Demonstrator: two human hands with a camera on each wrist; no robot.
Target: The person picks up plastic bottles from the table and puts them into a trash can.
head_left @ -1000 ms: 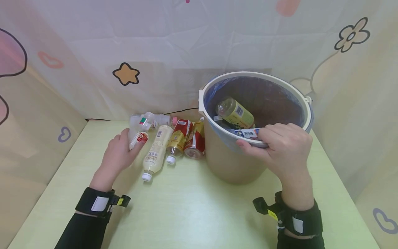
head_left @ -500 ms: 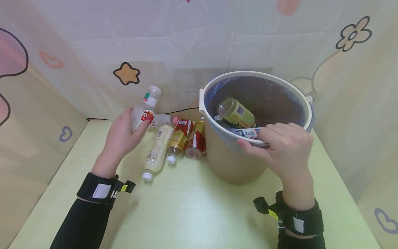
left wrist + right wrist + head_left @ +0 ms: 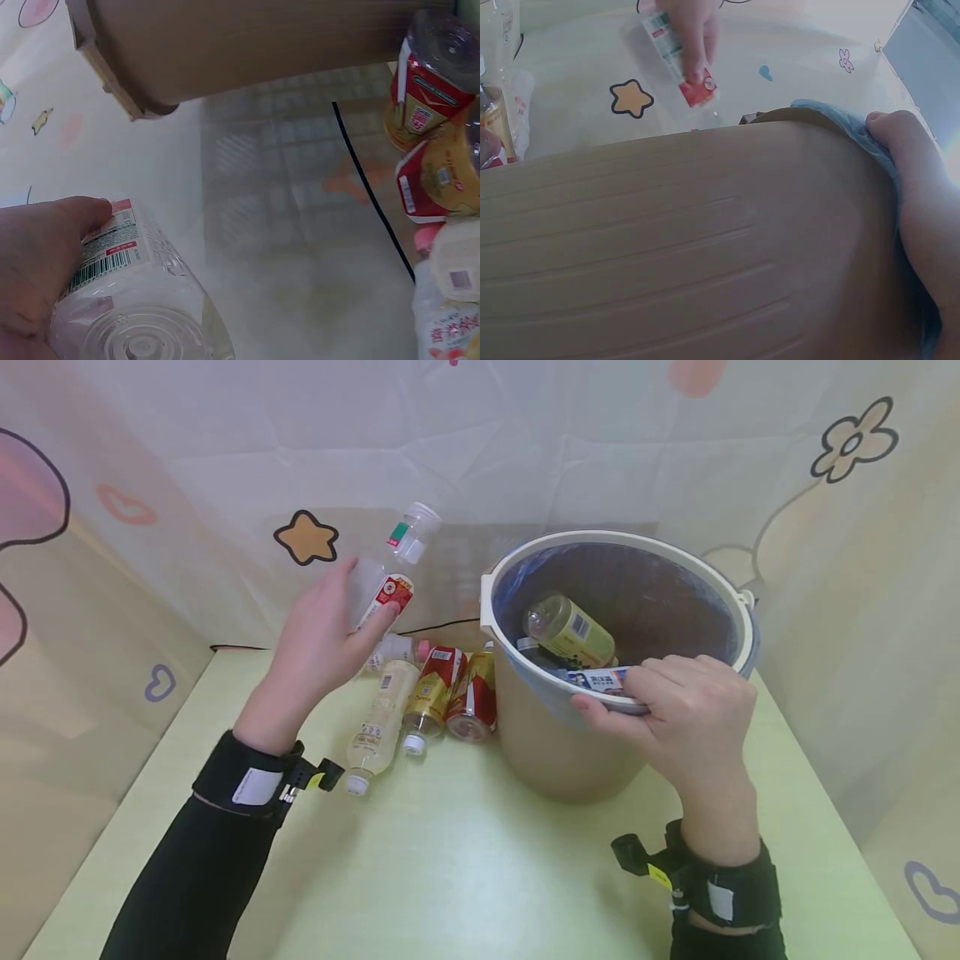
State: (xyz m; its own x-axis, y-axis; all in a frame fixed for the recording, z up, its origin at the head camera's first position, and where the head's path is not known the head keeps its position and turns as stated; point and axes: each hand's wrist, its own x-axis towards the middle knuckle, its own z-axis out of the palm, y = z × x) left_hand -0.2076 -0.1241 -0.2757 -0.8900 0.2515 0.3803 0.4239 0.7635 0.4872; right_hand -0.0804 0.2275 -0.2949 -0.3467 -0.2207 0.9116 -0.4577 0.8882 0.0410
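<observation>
My left hand (image 3: pixel 318 631) grips a clear plastic bottle (image 3: pixel 401 556) with a red and white label. It is held tilted in the air, cap end up and to the right, left of the bin. In the left wrist view the round base of the bottle (image 3: pixel 146 334) faces the camera. My right hand (image 3: pixel 686 718) grips the near rim of a beige trash bin (image 3: pixel 570 760), thumb outside over the blue liner (image 3: pixel 840 116). Inside the bin lie a bottle with a yellow-green label (image 3: pixel 573 631) and a blue and white package (image 3: pixel 600 681).
Left of the bin on the table (image 3: pixel 450 860) lie a cream-coloured bottle (image 3: pixel 382 718), two bottles with red and gold labels, one by the bin (image 3: pixel 476 693) and one beside it (image 3: pixel 433 693), and a pink-capped bottle (image 3: pixel 393 649). A patterned curtain (image 3: pixel 480 460) hangs behind.
My left hand has lifted the clear bottle off the table and carried it up and to the right, toward the bin. The right hand stays on the rim.
</observation>
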